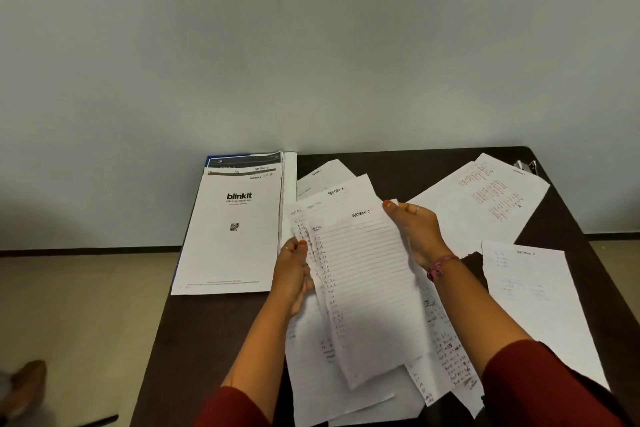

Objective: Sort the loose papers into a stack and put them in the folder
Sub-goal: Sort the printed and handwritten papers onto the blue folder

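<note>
The folder [209,163] is almost fully covered by the printed sheets [232,236]; only a blue edge shows. The handwriting on the held papers [367,281] is too small to read. The desk [214,340] is cut at the bottom edge. A small metal object [526,166] at the far corner is unclear.

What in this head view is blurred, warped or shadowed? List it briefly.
Head view: wide-angle bending curves the table edges and floor line; handwriting on the held sheets and far papers is soft, barely legible; the blinkit page reads clearly; lighting is dim and even, without glare.
</note>
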Available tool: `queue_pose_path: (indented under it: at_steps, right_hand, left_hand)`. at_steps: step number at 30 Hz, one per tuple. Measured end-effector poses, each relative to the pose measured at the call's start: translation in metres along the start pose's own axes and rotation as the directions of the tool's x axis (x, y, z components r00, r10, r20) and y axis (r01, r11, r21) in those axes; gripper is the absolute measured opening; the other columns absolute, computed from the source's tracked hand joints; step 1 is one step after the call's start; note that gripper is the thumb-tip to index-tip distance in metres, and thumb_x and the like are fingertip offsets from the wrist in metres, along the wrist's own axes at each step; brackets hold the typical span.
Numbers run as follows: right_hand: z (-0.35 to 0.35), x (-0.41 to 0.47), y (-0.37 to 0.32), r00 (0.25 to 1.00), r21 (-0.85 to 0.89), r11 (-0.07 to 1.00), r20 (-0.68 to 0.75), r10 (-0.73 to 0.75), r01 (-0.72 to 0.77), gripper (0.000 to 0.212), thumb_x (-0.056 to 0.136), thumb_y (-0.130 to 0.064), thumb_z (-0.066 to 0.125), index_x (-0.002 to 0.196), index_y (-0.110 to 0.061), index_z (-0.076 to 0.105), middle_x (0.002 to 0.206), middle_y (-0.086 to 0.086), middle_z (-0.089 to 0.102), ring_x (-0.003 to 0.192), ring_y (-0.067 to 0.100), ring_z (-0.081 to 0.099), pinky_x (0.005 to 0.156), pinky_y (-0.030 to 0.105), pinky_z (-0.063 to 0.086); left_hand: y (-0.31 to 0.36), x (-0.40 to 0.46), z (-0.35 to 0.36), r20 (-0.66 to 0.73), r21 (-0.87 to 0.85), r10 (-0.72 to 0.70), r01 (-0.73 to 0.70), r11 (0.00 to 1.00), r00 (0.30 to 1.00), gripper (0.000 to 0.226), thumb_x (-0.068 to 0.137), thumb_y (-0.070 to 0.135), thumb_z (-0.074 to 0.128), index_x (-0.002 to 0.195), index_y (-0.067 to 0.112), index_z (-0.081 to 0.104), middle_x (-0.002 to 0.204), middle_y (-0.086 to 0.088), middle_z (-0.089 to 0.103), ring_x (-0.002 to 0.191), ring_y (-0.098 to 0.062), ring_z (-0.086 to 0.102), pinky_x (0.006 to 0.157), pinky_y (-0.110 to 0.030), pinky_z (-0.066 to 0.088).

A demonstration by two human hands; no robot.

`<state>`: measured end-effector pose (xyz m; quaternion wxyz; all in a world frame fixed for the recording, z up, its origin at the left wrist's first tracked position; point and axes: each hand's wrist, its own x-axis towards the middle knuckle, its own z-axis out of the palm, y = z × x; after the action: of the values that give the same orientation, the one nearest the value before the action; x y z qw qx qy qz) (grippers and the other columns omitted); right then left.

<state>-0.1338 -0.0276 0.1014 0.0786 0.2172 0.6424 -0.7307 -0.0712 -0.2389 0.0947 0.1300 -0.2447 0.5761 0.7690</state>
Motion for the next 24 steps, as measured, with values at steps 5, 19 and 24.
queue_pose_path:
  at_steps: [5,19,24]
  right_hand:
    - [0.013,0.005,0.012,0.997,0.044,0.996,0.007,0.076,-0.076,0.042,0.084,-0.023,0.072,0.103,0.013,0.061,0.099,0.018,0.071,0.094,0.033,0.069,0.084,0.04,0.057]
    - [0.034,0.019,0.022,0.997,-0.021,0.997,-0.037,0.068,-0.069,0.03,0.087,-0.023,0.068,0.097,0.006,0.064,0.094,0.013,0.073,0.087,0.026,0.07,0.079,0.033,0.057]
    - [0.042,0.023,0.023,0.996,-0.051,0.997,-0.077,0.046,-0.05,0.021,0.087,-0.024,0.068,0.081,-0.004,0.062,0.096,0.017,0.071,0.087,0.026,0.068,0.079,0.035,0.056]
  left_hand:
    - [-0.01,0.003,-0.014,-0.024,0.07,-0.046,0.048,0.996,0.999,0.021,0.103,0.022,0.04,0.099,0.025,0.06,0.073,-0.002,0.053,0.054,-0.01,0.042,0.058,-0.03,0.049]
    - [-0.02,0.011,-0.022,-0.011,0.062,-0.095,0.095,0.994,0.995,0.02,0.103,0.029,0.039,0.102,0.023,0.058,0.092,-0.001,0.069,0.083,-0.018,0.062,0.084,-0.043,0.051]
    - [-0.025,0.019,-0.025,-0.018,0.032,-0.078,0.079,0.996,0.997,0.023,0.1,0.038,0.044,0.095,0.022,0.059,0.085,-0.001,0.068,0.078,-0.015,0.062,0.074,-0.035,0.051]
